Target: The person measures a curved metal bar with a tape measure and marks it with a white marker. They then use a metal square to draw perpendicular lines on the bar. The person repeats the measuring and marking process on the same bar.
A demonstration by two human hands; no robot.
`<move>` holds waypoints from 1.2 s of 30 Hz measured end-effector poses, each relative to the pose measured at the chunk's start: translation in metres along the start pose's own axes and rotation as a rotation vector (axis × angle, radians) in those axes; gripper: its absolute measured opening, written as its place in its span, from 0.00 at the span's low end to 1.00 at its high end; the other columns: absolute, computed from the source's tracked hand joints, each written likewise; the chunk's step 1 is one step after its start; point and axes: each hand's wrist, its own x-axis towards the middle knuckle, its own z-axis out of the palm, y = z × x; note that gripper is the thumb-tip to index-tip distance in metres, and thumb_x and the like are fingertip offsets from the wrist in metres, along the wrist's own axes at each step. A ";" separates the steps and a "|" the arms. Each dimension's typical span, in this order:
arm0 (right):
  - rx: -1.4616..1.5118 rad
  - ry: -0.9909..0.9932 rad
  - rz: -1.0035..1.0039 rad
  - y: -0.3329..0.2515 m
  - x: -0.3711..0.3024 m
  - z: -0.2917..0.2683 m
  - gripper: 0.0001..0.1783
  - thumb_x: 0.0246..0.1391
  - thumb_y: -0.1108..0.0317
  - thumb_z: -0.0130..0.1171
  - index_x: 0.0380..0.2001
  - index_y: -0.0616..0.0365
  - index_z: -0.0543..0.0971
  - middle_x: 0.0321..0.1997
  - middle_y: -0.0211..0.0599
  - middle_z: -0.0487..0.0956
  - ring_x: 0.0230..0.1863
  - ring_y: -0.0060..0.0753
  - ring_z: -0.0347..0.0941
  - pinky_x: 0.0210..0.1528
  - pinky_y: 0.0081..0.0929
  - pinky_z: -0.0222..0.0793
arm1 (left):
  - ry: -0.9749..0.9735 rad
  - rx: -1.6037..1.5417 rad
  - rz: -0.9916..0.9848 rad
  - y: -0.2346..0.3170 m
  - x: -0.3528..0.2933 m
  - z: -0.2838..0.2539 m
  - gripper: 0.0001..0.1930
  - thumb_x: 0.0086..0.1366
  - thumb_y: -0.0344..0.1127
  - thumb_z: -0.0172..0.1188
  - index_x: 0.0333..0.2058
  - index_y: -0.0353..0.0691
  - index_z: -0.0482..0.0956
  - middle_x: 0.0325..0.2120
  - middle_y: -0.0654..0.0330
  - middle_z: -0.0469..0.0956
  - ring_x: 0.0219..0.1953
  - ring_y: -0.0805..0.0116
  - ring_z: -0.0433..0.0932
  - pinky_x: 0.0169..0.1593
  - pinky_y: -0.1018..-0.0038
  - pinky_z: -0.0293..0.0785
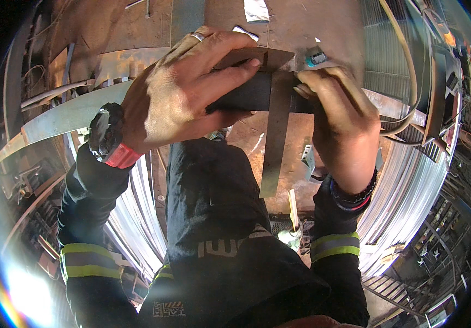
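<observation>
My left hand (175, 90), with a ring and a wrist watch, grips a dark steel piece (243, 94) between the thumb below and the fingers above. A narrow flat metal strip (275, 147), resembling a square's blade, lies across that piece and reaches down toward my body. My right hand (347, 112) is closed at the right end of the steel piece, its fingertips bent close to the strip's upper end. Whether those fingertips pinch the strip or the steel piece is partly hidden by the hand itself.
A small teal-and-black object (316, 58) and a white paper (256, 10) lie on the rusty brown surface (331, 27) beyond my hands. Long bright metal strips (405, 202) run down both sides. A hose (408, 54) curves at the right. A long curved plate (60, 116) extends left.
</observation>
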 end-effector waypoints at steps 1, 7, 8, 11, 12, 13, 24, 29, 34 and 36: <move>-0.032 0.007 -0.018 -0.001 -0.001 0.001 0.23 0.41 0.82 0.62 0.46 0.61 0.80 0.41 0.43 0.79 0.40 0.49 0.80 0.41 0.39 0.78 | 0.002 -0.008 -0.002 0.000 0.000 0.001 0.30 0.50 0.37 0.77 0.54 0.40 0.82 0.61 0.56 0.73 0.58 0.52 0.76 0.58 0.62 0.79; -0.085 0.084 -0.096 -0.007 -0.023 0.008 0.26 0.39 0.80 0.63 0.48 0.65 0.81 0.44 0.45 0.79 0.40 0.46 0.81 0.36 0.39 0.80 | -0.017 -0.034 -0.005 0.000 0.000 0.000 0.32 0.49 0.35 0.78 0.55 0.37 0.81 0.61 0.53 0.72 0.59 0.51 0.76 0.59 0.62 0.78; -0.005 0.041 -0.051 -0.013 -0.027 0.005 0.21 0.41 0.80 0.64 0.44 0.66 0.82 0.42 0.44 0.79 0.39 0.44 0.81 0.35 0.36 0.80 | -0.040 -0.037 -0.010 0.000 0.000 -0.001 0.33 0.49 0.35 0.79 0.55 0.36 0.81 0.62 0.51 0.71 0.61 0.50 0.75 0.60 0.62 0.77; 0.102 -0.171 0.019 -0.026 -0.047 -0.009 0.16 0.44 0.80 0.64 0.41 0.66 0.82 0.38 0.43 0.80 0.37 0.43 0.81 0.34 0.35 0.80 | -0.070 -0.042 -0.019 0.000 -0.001 -0.003 0.35 0.48 0.34 0.80 0.56 0.35 0.80 0.63 0.49 0.71 0.62 0.49 0.75 0.61 0.62 0.76; 0.085 -0.213 0.027 -0.031 -0.050 -0.013 0.14 0.44 0.81 0.64 0.38 0.66 0.82 0.37 0.42 0.81 0.36 0.41 0.82 0.34 0.34 0.80 | -0.074 -0.041 -0.021 0.000 -0.001 -0.003 0.35 0.48 0.34 0.80 0.57 0.35 0.80 0.63 0.49 0.71 0.62 0.49 0.74 0.61 0.62 0.76; 0.103 -0.161 0.062 -0.034 -0.052 -0.016 0.14 0.44 0.81 0.64 0.38 0.65 0.83 0.37 0.42 0.81 0.36 0.41 0.82 0.34 0.34 0.80 | -0.081 -0.056 -0.031 0.001 -0.001 -0.004 0.35 0.48 0.34 0.80 0.57 0.35 0.80 0.63 0.49 0.71 0.62 0.48 0.74 0.61 0.62 0.76; 0.174 0.197 0.069 0.003 -0.025 0.009 0.23 0.42 0.86 0.64 0.47 0.64 0.83 0.41 0.43 0.83 0.41 0.44 0.83 0.42 0.35 0.81 | -0.097 -0.059 -0.049 -0.001 0.001 -0.001 0.38 0.47 0.34 0.81 0.59 0.38 0.78 0.62 0.48 0.71 0.62 0.45 0.73 0.61 0.57 0.75; 0.218 0.187 0.112 0.001 -0.022 0.013 0.20 0.49 0.91 0.63 0.46 0.66 0.83 0.44 0.44 0.84 0.43 0.38 0.85 0.46 0.29 0.84 | -0.112 -0.070 -0.053 0.002 0.003 -0.005 0.37 0.47 0.33 0.81 0.58 0.37 0.79 0.63 0.47 0.71 0.62 0.45 0.73 0.60 0.57 0.74; 0.168 0.198 0.058 0.001 -0.021 0.016 0.21 0.44 0.90 0.65 0.44 0.65 0.84 0.42 0.44 0.84 0.41 0.42 0.85 0.42 0.33 0.83 | -0.106 -0.073 -0.048 0.001 0.003 -0.006 0.36 0.47 0.33 0.81 0.58 0.37 0.80 0.63 0.47 0.71 0.62 0.45 0.74 0.60 0.58 0.74; 0.146 0.166 0.041 -0.001 -0.023 0.014 0.21 0.42 0.88 0.66 0.43 0.64 0.84 0.40 0.43 0.84 0.40 0.44 0.84 0.39 0.34 0.81 | -0.113 -0.081 -0.045 0.002 0.005 -0.007 0.36 0.47 0.33 0.80 0.58 0.37 0.80 0.63 0.47 0.71 0.61 0.45 0.74 0.61 0.58 0.75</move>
